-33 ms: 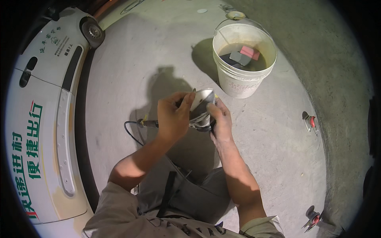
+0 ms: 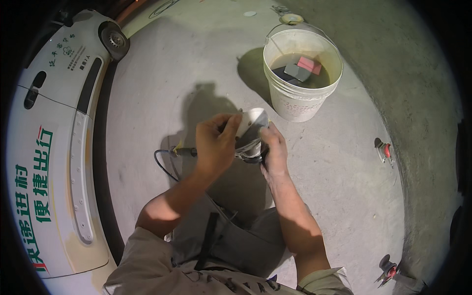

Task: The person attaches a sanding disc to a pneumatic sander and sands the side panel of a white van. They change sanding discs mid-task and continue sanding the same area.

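Note:
In front of my body, both hands work on a bent sanding disc (image 2: 255, 117), white on one part and grey on another, with small dark holes. My left hand (image 2: 215, 140) is closed, pinching the disc's left edge between thumb and fingers. On the other side, my right hand (image 2: 276, 150) grips the sander (image 2: 252, 158) beneath the disc, its thumb against the disc's edge. Most of the sander is hidden by the hands. Its dark handle end (image 2: 187, 152) pokes out left of my left wrist, joined to a thin dark cable (image 2: 162, 167).
A white bucket (image 2: 297, 105) of murky water, with pink and grey blocks in it, stands ahead to the right. A white van (image 2: 64, 162) lines the left side. Two red-and-grey fittings (image 2: 384, 151) lie at the right, near a darker floor strip. A yellowish round item (image 2: 291, 19) lies behind the bucket.
The disc has tilted slightly, and more of its grey part shows. My right thumb has shifted a little; both hands keep their hold.

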Motion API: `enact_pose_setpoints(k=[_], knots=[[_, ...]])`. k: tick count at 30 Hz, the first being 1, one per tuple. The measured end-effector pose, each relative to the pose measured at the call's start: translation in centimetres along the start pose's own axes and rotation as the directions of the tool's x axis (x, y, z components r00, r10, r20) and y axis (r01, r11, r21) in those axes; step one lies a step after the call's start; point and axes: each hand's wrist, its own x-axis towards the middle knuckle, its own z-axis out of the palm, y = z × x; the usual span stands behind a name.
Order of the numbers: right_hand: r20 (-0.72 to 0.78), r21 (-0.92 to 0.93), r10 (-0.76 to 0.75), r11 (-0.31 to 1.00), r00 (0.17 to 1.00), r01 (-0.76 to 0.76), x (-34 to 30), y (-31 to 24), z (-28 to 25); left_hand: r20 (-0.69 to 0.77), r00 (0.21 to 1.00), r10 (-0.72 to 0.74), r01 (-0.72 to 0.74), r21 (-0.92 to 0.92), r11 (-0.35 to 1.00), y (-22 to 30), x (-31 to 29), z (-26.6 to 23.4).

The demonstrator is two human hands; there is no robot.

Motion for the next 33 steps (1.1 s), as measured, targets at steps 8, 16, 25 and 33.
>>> enact_pose_setpoints(k=[8,16,25,33], knots=[[0.205,-0.172,-0.1,0.976,0.974,0.136,0.0,0.4,-0.8,0.031,0.996,-0.078,0.076,0.069,0.995,0.5,0.6,-1.0],[0.185,-0.33,0.208,0.934,0.961,-0.139,0.4,1.0,-0.8,0.071,0.992,-0.1,0.078,0.262,0.962,-1.3,-0.1,-2.4],[-0.025,-0.353,0.314,0.886,0.949,-0.302,0.2,1.3,-1.7,-0.196,0.942,-0.273,0.298,0.113,0.948,-1.9,2.2,-4.1],[0.032,0.011,0.204,0.979,0.978,-0.205,-0.3,2.8,-0.3,-0.237,0.95,-0.202,0.129,-0.291,0.948,0.4,4.8,-4.5]])
